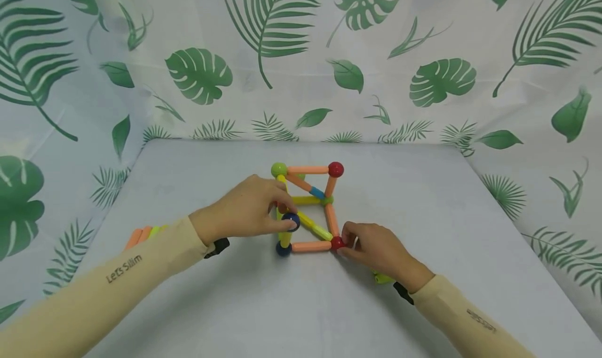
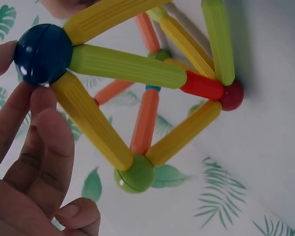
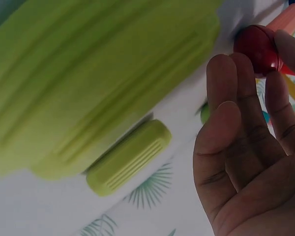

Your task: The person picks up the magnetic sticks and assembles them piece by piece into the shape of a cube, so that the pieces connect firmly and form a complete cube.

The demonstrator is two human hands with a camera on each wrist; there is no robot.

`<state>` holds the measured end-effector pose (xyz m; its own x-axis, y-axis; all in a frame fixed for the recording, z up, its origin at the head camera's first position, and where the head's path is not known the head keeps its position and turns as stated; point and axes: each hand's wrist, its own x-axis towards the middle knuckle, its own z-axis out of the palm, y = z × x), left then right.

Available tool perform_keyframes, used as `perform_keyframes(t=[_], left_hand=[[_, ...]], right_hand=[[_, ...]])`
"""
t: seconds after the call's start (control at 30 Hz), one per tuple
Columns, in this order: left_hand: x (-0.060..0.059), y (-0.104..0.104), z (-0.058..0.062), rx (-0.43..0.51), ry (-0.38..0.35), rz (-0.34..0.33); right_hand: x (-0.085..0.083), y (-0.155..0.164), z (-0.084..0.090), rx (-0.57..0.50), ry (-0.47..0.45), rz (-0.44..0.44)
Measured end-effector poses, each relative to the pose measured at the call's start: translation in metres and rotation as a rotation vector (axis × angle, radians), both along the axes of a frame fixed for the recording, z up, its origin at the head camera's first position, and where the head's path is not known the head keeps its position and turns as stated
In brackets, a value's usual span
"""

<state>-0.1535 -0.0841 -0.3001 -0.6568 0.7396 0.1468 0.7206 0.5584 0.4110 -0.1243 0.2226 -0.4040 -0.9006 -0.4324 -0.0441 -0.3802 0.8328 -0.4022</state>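
A frame of colored rods and balls stands on the table in front of me. My left hand [image 1: 246,209] pinches a dark blue ball [image 2: 43,54] between thumb and fingers; two yellow rods and a lime rod [image 2: 130,67] meet at it. Another blue ball [image 1: 284,249] sits at the near left corner, joined by an orange rod [image 1: 311,246] to a red ball [image 1: 337,243]. My right hand [image 1: 376,248] holds that red ball with thumb and fingertips. Farther back are a green ball [image 1: 279,170] and a second red ball [image 1: 336,169]. The left hand hides part of the frame's left side.
Loose orange rods [image 1: 136,237] and a lime rod lie at the left, partly behind my left forearm. Beside my right wrist are lime rods [image 1: 383,278], large in the right wrist view. Leaf-patterned cloth [image 1: 301,60] hangs behind and beside the grey-white table [image 1: 301,311].
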Motion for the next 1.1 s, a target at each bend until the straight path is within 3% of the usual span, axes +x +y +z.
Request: perform_keyframes(t=[0.27,0.4,0.6,0.67,0.83,1.1], left_hand=[[-0.021,-0.010,0.005,-0.002,-0.252,0.062],[-0.028,-0.012,0.005,0.020,-0.314,0.061],[-0.033,-0.013,0.007,-0.004,-0.343,0.079],[-0.034,-0.012,0.008,-0.012,-0.349,0.082],[-0.037,-0.013,0.009,-0.016,-0.368,0.076],[-0.040,-0.015,0.012,-0.022,-0.377,0.050]], right_hand=[[0.002,-0.018,0.005,0.095,0.030,0.017],[0.012,-0.034,0.013,0.111,0.004,0.122],[0.028,-0.074,0.017,0.091,-0.118,0.406],[0.032,-0.089,0.014,0.088,-0.120,0.494],[0.036,-0.124,0.005,0.130,0.003,0.642],[0.030,-0.185,-0.002,0.191,0.113,0.746]])
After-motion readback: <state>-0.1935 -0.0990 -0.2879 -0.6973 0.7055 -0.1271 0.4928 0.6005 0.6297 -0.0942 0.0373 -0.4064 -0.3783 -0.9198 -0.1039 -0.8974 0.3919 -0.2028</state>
